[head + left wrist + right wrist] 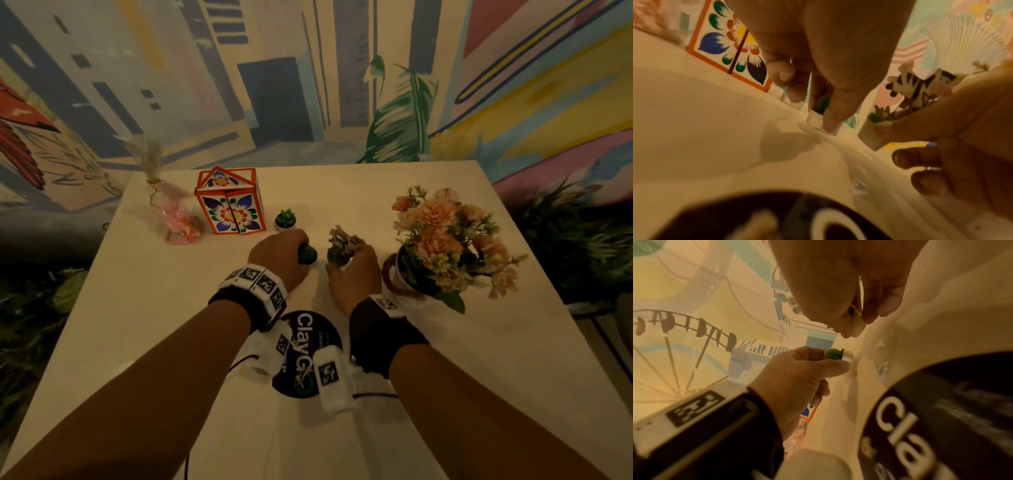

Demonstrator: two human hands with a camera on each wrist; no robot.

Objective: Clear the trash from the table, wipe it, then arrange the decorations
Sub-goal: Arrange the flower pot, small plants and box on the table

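Note:
On the cream table (164, 308) my left hand (291, 248) grips a tiny white pot with a green cactus (307, 254), its base at the tabletop. Seen from the left wrist, the fingertips (830, 125) pinch the cactus pot (815, 119). My right hand (349, 263) holds a second small pot with a zebra figure (339, 248) just to the right of it. That zebra (920, 89) shows clearly from the left wrist. In the right wrist view the right fingers (846, 327) curl round the zebra pot (857, 324), and the left hand's cactus (833, 354) sits below.
A third small succulent pot (285, 219) stands behind my left hand, beside an orange-edged floral box (229, 205). A cellophane candy bag (176, 219) lies left of the box. A pot of peach flowers (445, 240) stands at the right. A black round sticker (305, 329) lies between my wrists.

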